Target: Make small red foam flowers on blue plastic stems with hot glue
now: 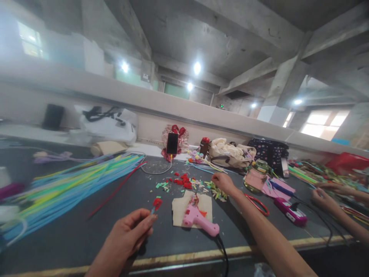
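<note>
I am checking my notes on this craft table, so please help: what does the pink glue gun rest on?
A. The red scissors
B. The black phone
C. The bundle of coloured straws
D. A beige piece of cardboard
D: the pink glue gun lies on the beige piece of cardboard in the middle of the dark table, between the person's two hands.

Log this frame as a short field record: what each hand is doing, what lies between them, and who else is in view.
left hand: fingers pinch a thin stem with a red flower piece at its tip
right hand: reaching out to green and red scraps on the dark table
between hands: pink glue gun lying on a tan card
left side: sheaf of coloured sticks
back: phone propped upright, cable attached
other person: two hands at the right edge
</note>
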A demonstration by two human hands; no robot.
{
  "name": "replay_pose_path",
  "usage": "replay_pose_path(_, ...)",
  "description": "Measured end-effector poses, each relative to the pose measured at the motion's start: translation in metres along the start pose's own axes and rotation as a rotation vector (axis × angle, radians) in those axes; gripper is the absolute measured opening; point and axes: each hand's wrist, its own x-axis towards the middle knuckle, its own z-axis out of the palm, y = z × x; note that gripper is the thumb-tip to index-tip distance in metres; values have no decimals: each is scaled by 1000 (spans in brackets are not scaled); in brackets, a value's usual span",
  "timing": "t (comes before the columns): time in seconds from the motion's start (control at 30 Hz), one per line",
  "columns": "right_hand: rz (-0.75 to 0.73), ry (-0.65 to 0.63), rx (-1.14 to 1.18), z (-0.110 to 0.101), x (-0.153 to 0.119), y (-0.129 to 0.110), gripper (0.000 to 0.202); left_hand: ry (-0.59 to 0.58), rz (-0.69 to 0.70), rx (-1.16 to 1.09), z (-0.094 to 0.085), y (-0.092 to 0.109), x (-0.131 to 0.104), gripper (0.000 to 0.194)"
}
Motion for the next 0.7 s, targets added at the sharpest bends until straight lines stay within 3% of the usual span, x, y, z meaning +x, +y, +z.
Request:
replay_pose_path(0.33,-11,43,77,3,0,2,23,3,40,-10,-2,-6,4,36)
replay_pose_path(0.53,30,-6,74,12,3,-2,22,5,5,6,-2,-4,3,37)
replay_pose_path(0.7,34,-1,193,6,4,6,23,-26,5,10,-4,-7,7,35)
